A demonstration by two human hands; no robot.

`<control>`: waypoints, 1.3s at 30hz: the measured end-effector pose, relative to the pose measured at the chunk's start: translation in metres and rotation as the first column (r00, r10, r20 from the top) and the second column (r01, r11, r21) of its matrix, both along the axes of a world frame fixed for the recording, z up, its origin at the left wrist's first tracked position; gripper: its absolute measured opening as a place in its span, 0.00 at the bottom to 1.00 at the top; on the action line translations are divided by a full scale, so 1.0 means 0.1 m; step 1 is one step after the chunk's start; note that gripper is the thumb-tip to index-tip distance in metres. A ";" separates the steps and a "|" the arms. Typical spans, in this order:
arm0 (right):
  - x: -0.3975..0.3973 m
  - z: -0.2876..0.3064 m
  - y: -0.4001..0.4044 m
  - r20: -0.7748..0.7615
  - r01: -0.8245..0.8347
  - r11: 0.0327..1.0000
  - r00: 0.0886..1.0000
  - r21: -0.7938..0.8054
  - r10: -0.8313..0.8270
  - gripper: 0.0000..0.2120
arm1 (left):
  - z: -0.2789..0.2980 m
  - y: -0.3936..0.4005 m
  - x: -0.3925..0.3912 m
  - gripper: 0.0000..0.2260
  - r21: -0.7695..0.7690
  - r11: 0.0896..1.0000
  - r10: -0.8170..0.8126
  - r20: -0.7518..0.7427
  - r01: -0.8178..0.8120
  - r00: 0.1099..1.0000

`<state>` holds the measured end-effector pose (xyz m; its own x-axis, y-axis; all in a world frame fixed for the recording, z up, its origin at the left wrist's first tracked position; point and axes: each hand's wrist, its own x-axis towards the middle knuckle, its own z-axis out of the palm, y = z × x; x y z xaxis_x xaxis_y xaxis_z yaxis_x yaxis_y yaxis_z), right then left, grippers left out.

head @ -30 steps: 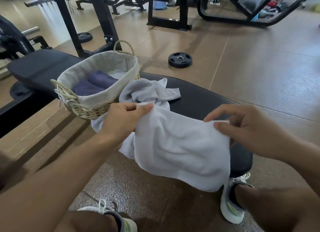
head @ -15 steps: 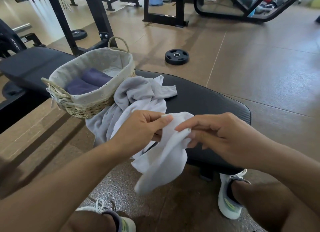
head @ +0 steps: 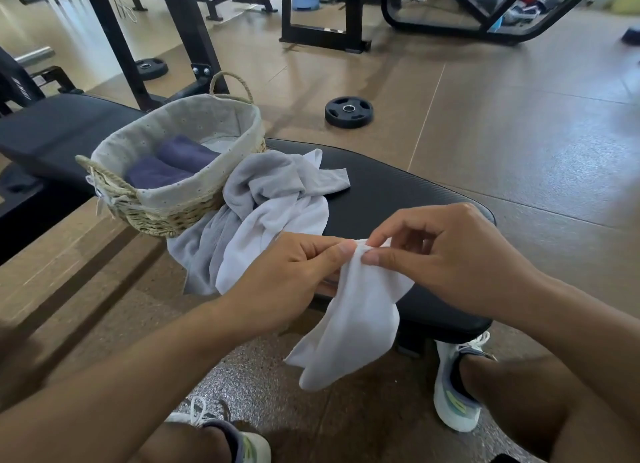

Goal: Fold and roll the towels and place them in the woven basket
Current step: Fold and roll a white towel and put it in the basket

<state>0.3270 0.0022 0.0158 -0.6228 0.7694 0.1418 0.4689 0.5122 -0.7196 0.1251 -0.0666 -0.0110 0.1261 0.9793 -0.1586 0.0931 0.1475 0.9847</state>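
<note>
Left hand (head: 291, 275) and right hand (head: 446, 254) meet fingertip to fingertip, each pinching cloth. Forearms enter from 7 and 4 o'clock.

A gym: padded bench (head: 398, 199), weight plate (head: 348, 111), black machine frames (head: 322, 19).

Woven basket (head: 166, 206) sits on the bench (head: 398, 192) at left — rolled towels (head: 173, 166) inside, crumpled towels (head: 273, 199) just right; weight plate (head: 348, 111) behind

Soft white cloth towel (head: 356, 320), rough woven straw basket (head: 166, 216) with fabric lining, matt black padded bench (head: 398, 192).
</note>
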 end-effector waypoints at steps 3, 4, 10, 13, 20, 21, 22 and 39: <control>-0.01 -0.01 0.01 -0.020 -0.018 0.999 1.000 0.028 0.018 0.07 | -0.01 -0.01 0.02 0.15 -0.006 1.000 -0.015 0.020 0.015 1.000; -0.01 -0.02 0.01 -0.022 -0.025 0.999 0.999 0.037 0.026 0.08 | -0.01 -0.02 0.02 0.15 -0.008 1.000 -0.023 0.017 0.023 1.000; 0.00 -0.03 0.04 0.000 -0.054 0.997 0.999 0.053 0.054 0.09 | 0.04 -0.03 -0.03 0.14 -0.015 0.995 -0.095 0.040 0.096 0.995; 0.00 -0.03 0.04 0.006 -0.091 0.995 0.996 0.049 0.090 0.09 | 0.06 -0.03 -0.06 0.11 -0.004 0.998 -0.063 0.053 0.064 0.997; 0.01 -0.01 0.03 -0.007 -0.141 0.989 0.990 0.038 0.141 0.06 | 0.11 -0.03 -0.08 0.05 -0.011 0.998 0.060 0.118 -0.059 0.991; 0.01 -0.01 0.04 0.001 -0.145 0.989 0.989 0.032 0.145 0.05 | 0.11 -0.02 -0.08 0.04 -0.006 0.998 0.067 0.111 -0.066 0.992; 0.01 -0.01 0.04 0.006 -0.149 0.989 0.989 0.024 0.149 0.05 | 0.11 -0.02 -0.08 0.03 0.001 0.997 0.076 0.103 -0.077 0.992; -0.13 -0.11 -0.06 0.042 -0.095 0.993 0.995 0.075 0.092 0.10 | 0.06 0.01 -0.06 0.06 0.222 0.968 0.154 -0.157 -0.117 0.976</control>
<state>0.3141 -0.0037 0.0044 -0.6976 0.6953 0.1726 0.4426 0.6078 -0.6593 0.1194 -0.0655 -0.0049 -0.0213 0.9987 0.0453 0.2567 -0.0383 0.9657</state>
